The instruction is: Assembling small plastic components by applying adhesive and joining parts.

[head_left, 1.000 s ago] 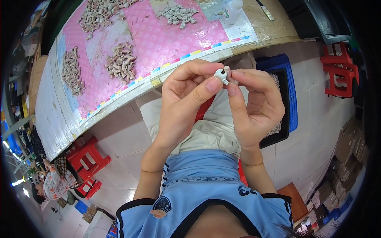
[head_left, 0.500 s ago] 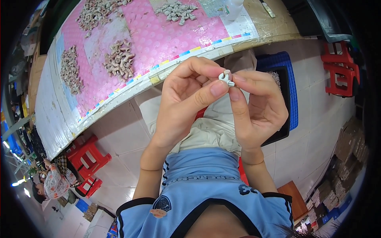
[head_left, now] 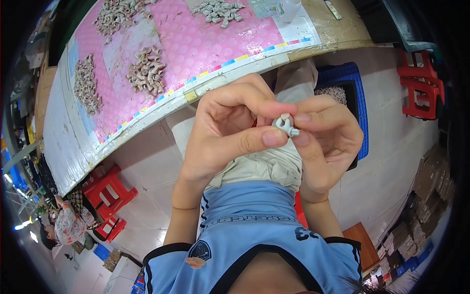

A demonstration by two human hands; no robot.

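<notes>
Above my lap, my left hand [head_left: 220, 128] and my right hand [head_left: 334, 139] pinch one small pale grey knobby piece [head_left: 285, 125] between their thumbs and fingertips. The piece has short stubs and a tan end at its top; its exact kind is too small to tell. Both hands are closed on it, the left from its left side and the right from its right side. Fingertips hide part of it. Beyond my hands, a table [head_left: 235, 68] with a pink sheet bears a pile of grey pieces [head_left: 218, 12] and a pile of tan curved pieces [head_left: 148, 72].
More tan pieces lie in piles at the table's left [head_left: 87, 84] and far left [head_left: 117, 18]. A white bottle [head_left: 289, 10] stands at the far edge. Right of my legs sits a blue crate [head_left: 361, 105] with a black tray; red stools [head_left: 420, 85] stand farther right.
Both hands have come a little lower and nearer to me, shifting slightly right with the piece. The piece has turned somewhat between the fingertips.
</notes>
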